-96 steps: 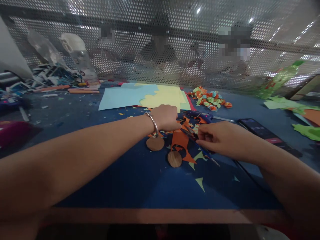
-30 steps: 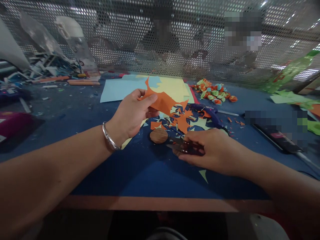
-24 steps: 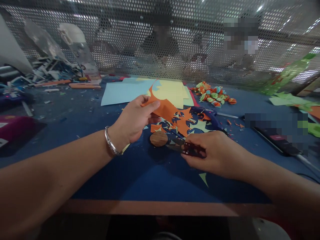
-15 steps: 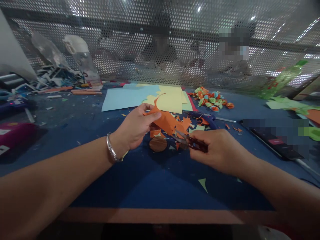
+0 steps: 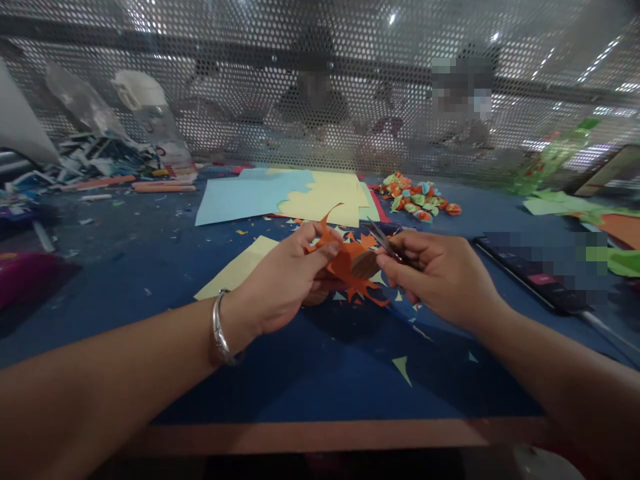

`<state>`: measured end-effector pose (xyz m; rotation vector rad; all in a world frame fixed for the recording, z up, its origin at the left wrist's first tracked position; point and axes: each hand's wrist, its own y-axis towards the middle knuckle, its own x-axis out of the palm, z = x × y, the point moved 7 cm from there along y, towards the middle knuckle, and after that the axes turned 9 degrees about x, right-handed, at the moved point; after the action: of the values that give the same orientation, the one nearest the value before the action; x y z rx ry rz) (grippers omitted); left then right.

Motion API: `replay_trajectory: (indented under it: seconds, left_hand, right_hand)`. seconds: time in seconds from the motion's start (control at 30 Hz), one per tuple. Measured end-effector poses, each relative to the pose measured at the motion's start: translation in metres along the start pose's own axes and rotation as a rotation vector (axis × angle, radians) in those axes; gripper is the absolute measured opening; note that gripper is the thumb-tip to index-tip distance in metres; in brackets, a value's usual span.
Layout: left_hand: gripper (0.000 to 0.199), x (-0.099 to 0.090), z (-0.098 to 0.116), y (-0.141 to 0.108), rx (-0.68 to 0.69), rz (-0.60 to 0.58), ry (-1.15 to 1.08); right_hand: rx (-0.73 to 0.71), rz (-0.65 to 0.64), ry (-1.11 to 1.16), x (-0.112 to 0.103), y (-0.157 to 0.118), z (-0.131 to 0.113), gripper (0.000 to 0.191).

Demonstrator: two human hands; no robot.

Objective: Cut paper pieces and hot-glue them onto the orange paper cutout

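Note:
My left hand [image 5: 283, 280] pinches a jagged orange paper [image 5: 343, 257] between thumb and fingers, above the middle of the blue table. My right hand [image 5: 437, 267] grips small dark-handled scissors [image 5: 387, 243], their blades pointing up and left, just right of the paper. A round brown disc [image 5: 366, 265] shows between the orange paper and my right fingertips; whether a finger touches it, I cannot tell. Part of another brown round piece [image 5: 315, 295] appears below my left fingers. Colored paper scraps [image 5: 401, 369] lie around and beneath.
Blue sheets [image 5: 240, 197] and yellow sheets [image 5: 335, 197] lie behind my hands, with a pile of small colorful paper pieces [image 5: 417, 200] to their right. A phone [image 5: 540, 273] with a cable is at right. Bottles [image 5: 163, 130] stand near the perforated screen [image 5: 240, 80].
The orange paper has turned in my left hand. The scissors have risen off its edge, blades now angled upward. More of the pale yellow sheet beside my left wrist shows.

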<state>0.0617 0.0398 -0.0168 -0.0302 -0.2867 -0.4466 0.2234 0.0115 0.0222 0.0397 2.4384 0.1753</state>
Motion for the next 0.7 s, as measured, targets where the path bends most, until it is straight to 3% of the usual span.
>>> replay_trajectory:
  seconds: [0.23, 0.4, 0.7]
  left_hand:
    - [0.004, 0.012, 0.004, -0.005, 0.058, -0.043, -0.131]
    - [0.039, 0.010, 0.003, -0.008, 0.059, -0.036, -0.128]
    - [0.041, 0.010, 0.009, -0.007, 0.135, -0.043, -0.071]
  right_hand:
    - [-0.030, 0.025, -0.023, 0.001, 0.002, 0.000, 0.017]
    - [-0.024, 0.032, -0.010, 0.001, 0.000, -0.001, 0.018]
    - [-0.028, -0.001, 0.026, 0.005, 0.000, -0.004, 0.021]
